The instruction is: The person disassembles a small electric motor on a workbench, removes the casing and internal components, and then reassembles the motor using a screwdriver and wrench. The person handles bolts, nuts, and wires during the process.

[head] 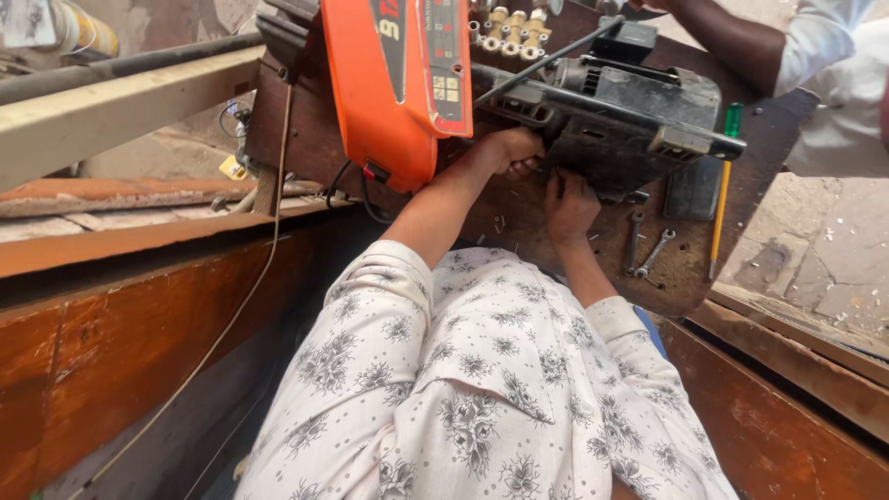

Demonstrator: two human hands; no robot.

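Hands meet under the grey motor [639,111], its long axis running nine to three. Left hand [512,150] curls shut on its base edge; right hand [568,206], at five o'clock of it, presses flat-fingered on the wooden board [519,218].

around the bench

two spanners [645,246] lie side by side on the dark wooden board [519,218], near its right edge. a screwdriver [723,185] with a green top and yellow shaft lies just right of them. a thin cable [243,310] hangs down across the reddish wooden side panel [120,343]. a pale beam [111,116] runs along the upper left. another person's arm [741,42], in a white sleeve, reaches in at the top right. cracked pavement [824,250] shows at right.
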